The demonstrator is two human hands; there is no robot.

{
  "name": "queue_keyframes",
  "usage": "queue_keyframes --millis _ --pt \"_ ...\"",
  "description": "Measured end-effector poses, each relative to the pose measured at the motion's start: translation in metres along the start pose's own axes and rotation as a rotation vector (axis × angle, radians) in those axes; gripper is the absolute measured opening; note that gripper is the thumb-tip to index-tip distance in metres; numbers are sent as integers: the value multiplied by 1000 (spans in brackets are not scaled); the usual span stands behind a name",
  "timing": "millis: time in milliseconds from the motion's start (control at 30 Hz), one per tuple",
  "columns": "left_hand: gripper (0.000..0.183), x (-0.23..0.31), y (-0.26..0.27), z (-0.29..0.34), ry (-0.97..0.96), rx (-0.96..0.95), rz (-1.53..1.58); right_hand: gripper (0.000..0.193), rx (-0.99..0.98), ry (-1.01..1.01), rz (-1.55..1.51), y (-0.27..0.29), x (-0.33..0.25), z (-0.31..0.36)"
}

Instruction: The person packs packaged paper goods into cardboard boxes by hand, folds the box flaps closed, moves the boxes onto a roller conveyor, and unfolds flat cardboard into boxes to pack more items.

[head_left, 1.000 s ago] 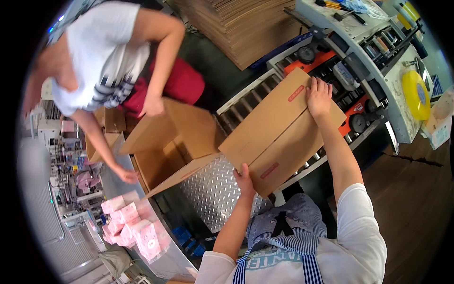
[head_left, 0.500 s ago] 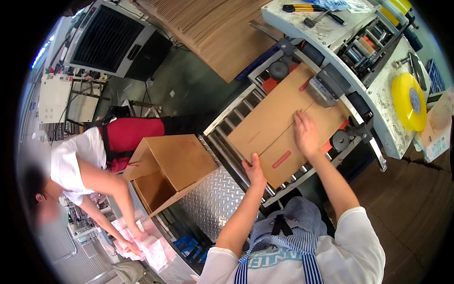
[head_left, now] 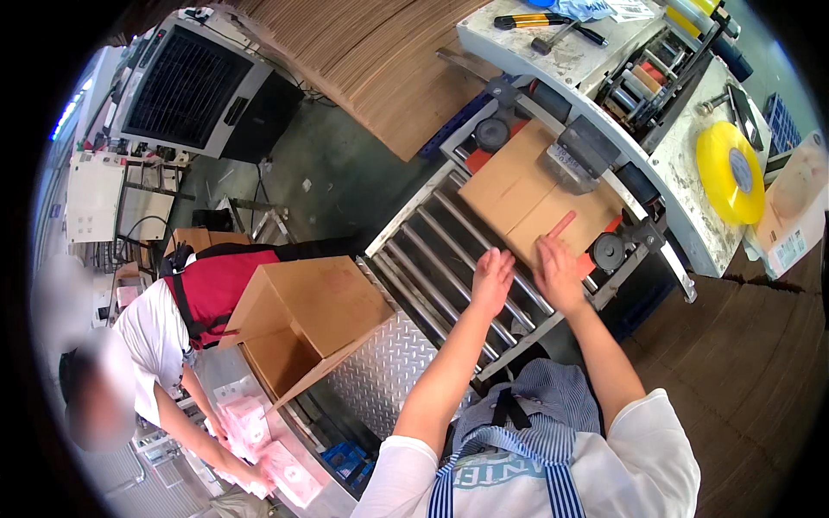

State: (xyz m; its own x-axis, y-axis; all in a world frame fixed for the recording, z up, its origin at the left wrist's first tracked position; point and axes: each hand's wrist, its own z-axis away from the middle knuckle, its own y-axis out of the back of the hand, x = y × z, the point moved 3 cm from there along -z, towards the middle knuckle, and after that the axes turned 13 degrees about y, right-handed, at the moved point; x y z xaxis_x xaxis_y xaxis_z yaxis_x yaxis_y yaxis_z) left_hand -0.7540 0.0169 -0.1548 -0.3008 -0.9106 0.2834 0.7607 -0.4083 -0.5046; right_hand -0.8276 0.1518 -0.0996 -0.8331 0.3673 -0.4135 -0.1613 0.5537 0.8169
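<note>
A closed brown cardboard box (head_left: 518,186) lies on the roller conveyor (head_left: 449,226), its far part under the dark head of the taping machine (head_left: 596,151). My right hand (head_left: 560,278) rests at the box's near end by a red printed mark, fingers stretched out and apart. Just left of it, my left hand (head_left: 492,283) hovers over the rollers close to the box's near edge. Its fingers are loosely bent, with nothing visible in them.
An open cardboard box (head_left: 324,302) stands left of a metal tread plate (head_left: 389,371). A co-worker in a red apron (head_left: 226,293) handles pink packages (head_left: 289,475). A yellow tape roll (head_left: 730,173) lies on the machine; stacked cardboard (head_left: 371,69) rises behind.
The box has slid away from me, further under the machine head, baring more rollers. My left hand has come off its near corner and moved closer to my right hand.
</note>
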Motion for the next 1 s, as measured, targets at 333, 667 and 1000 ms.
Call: queue_keyframes --millis 333,667,1000 --pt "21 -135 266 80 223 311 -592 48 152 -235 234 22 50 -1" --pt "19 -159 507 201 272 475 -1003 30 287 -241 332 203 -187 99" --pt "12 -146 506 153 -20 -10 -1814 9 628 -34 1638 523 -415 192"
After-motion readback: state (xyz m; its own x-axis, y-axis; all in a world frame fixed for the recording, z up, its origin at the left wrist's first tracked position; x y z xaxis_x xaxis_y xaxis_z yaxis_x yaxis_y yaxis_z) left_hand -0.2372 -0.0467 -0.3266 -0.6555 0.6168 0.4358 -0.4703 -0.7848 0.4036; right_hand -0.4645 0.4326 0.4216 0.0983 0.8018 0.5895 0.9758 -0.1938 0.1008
